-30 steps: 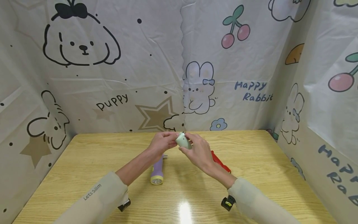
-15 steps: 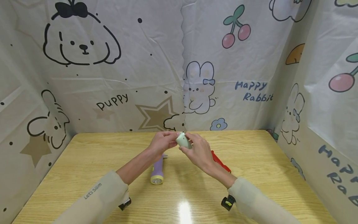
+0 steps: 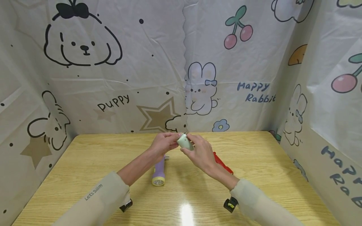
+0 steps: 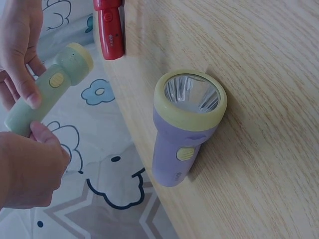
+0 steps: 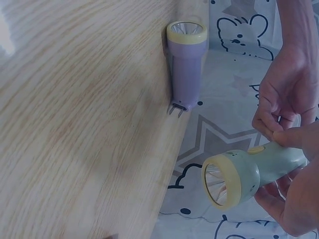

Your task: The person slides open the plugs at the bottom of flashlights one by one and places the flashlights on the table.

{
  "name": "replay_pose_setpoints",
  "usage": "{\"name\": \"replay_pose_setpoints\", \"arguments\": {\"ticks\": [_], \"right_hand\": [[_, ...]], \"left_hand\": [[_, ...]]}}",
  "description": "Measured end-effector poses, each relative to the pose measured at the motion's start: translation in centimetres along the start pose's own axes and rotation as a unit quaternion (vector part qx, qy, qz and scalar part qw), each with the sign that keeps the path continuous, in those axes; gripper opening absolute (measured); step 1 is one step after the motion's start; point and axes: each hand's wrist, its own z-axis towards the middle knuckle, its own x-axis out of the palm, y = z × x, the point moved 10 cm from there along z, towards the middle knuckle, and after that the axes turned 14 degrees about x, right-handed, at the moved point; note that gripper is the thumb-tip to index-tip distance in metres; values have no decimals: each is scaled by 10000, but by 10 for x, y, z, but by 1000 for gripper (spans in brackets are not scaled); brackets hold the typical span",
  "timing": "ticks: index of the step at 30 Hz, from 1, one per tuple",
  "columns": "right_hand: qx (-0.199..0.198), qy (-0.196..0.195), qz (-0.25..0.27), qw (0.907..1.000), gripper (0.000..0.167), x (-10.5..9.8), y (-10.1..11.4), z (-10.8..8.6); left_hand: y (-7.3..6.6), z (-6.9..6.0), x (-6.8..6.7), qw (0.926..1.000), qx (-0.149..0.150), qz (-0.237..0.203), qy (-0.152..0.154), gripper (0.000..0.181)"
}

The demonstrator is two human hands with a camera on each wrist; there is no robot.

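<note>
Both hands hold a pale green flashlight [image 3: 185, 142] with a cream-yellow head rim, raised over the far part of the table. My right hand [image 3: 201, 153] grips its barrel; in the left wrist view the right thumb lies along the barrel below the yellow oval switch [image 4: 56, 80]. At the tail end, my left hand [image 3: 164, 142] pinches with thumb and fingers. Exactly what the left fingertips press on is hidden. In the right wrist view the flashlight's clear lens [image 5: 215, 185] faces the table side.
A purple flashlight [image 3: 159, 171] with a yellow rim lies left of centre, lens toward me, its plug prongs [image 5: 175, 110] sticking out. A red flashlight [image 4: 110, 37] lies at right, partly behind the right forearm. Printed cloth [image 3: 118, 78] walls the wooden table [image 3: 113, 150].
</note>
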Motion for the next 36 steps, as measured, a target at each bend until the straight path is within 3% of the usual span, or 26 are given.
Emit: {"name": "replay_pose_setpoints", "arguments": {"ticks": [14,36], "right_hand": [[-4,43,-1,10000,37,1,2,1],[88,182,57,9998,38,1,-3,2]], "left_hand": [[2,0,-3,9999,-28,-44,-106,30],[-5,-4,4,9985,235,500,9,35]]}}
